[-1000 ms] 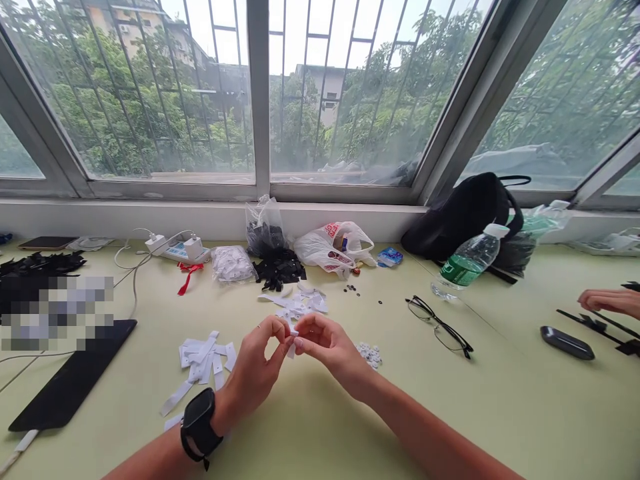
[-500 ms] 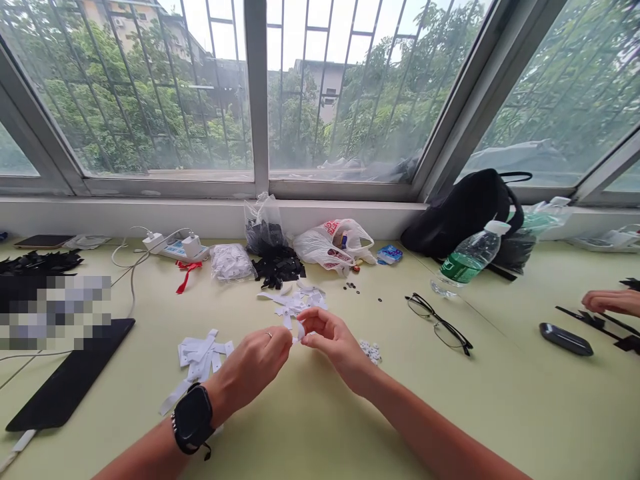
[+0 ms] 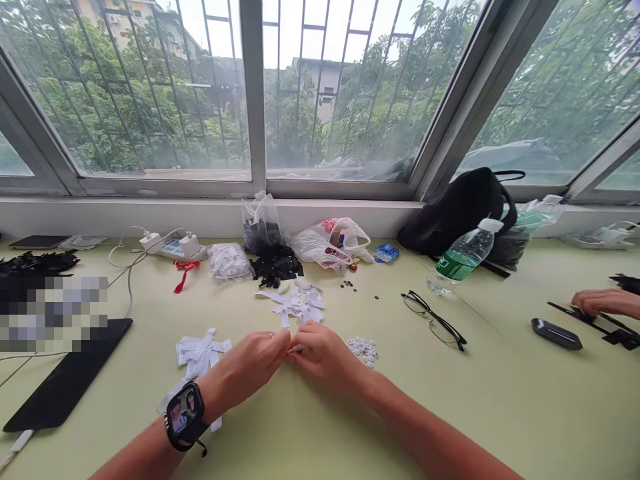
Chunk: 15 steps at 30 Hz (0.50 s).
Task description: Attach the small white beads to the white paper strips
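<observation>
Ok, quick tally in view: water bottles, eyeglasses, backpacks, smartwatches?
Water bottles: 1
Eyeglasses: 1
Backpacks: 1
Smartwatches: 1
Total: 4

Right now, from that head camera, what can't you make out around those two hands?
All of this is in the single head view.
White piece between the left hand and right hand: the fingers hide most of it.
Dark heap at far left: a pixelated patch blurs whatever lies below it.
Small white discs: too small to make out detail.
Other person's hand: the right edge cuts off the arm.
</observation>
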Available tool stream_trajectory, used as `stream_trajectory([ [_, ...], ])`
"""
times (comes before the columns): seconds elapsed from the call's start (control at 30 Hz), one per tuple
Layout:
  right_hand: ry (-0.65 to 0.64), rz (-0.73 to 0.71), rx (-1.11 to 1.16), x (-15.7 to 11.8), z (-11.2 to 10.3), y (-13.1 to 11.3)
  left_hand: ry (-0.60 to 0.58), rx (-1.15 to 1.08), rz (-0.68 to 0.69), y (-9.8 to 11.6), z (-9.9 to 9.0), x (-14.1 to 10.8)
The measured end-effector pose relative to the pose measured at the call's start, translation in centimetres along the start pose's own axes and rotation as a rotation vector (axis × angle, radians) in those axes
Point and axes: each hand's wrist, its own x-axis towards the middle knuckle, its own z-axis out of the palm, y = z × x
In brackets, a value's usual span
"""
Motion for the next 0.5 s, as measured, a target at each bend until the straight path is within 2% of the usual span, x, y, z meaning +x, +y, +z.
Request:
stream_trajectory([
  [0.23,0.037,-0.12,-0.092,0.04,0.43,0.76,-0.029,0.009,-0.027,0.33,-0.18,-0.06],
  [0.5,-0.021,-0.244,-0.21,-0.09,0.07,0.66,-0.018,-0.006,0.014,0.15,-0.14,-0.4],
])
